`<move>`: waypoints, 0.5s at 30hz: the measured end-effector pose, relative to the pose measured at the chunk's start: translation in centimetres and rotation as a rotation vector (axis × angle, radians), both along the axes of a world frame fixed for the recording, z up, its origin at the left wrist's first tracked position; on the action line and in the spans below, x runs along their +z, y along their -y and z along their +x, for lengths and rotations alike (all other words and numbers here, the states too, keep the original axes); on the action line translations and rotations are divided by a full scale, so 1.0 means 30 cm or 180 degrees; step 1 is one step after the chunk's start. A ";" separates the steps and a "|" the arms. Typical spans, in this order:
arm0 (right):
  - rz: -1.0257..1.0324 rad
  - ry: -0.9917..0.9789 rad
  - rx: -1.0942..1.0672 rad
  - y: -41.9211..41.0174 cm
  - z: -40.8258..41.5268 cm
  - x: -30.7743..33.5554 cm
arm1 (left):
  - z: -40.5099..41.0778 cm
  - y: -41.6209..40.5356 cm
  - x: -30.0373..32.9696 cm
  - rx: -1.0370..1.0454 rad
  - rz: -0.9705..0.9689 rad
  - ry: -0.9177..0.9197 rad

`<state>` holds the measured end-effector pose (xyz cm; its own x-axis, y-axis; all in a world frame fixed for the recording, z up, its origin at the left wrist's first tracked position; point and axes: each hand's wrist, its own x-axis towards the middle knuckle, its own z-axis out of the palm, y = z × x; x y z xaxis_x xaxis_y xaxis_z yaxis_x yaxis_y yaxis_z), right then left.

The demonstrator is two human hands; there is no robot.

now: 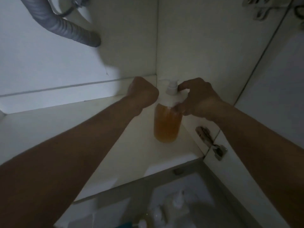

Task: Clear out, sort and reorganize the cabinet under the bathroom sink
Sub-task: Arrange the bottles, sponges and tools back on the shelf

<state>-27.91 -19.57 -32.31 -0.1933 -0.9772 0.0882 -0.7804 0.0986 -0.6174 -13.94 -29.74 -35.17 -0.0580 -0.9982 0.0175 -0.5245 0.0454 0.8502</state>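
The white collar below the pump of the amber bottle (167,124) is pinched by the fingers (182,87) of the right hand (199,98). Just left of the bottle, the left hand (142,92) is curled into an empty fist. The bottle stands upright in the back right corner of the cabinet floor (115,137). It is judged fairly heavy with liquid, smooth and possibly slippery; a hold around its body would be surer. A grey drain hose (65,27) hangs well above and left of the bottle, a door hinge (209,140) just to its right; neither is in the way.

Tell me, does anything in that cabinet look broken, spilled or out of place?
Nothing stands out. The amber pump bottle stands upright on the cabinet shelf, with no spill showing around it. The right hand grips its top. The picture is dim, so small marks could be missed.
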 end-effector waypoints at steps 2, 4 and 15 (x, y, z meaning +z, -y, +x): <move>-0.0107 -0.0058 0.0059 0.076 0.001 -0.031 | 0.002 0.054 -0.019 -0.0137 -0.0032 0.0112; -0.0227 -0.0163 0.0127 0.143 0.000 -0.061 | 0.003 0.090 -0.046 -0.0280 -0.0053 0.0023; -0.0566 -0.0478 -0.0071 0.385 -0.067 -0.202 | -0.006 0.187 -0.264 -0.0720 0.0313 -0.1360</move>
<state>-29.93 -31.12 -38.36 -0.1865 -0.9393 0.2879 -0.8636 0.0171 -0.5038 -14.12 -35.35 -43.09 -0.2814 -0.9596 -0.0066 -0.1142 0.0267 0.9931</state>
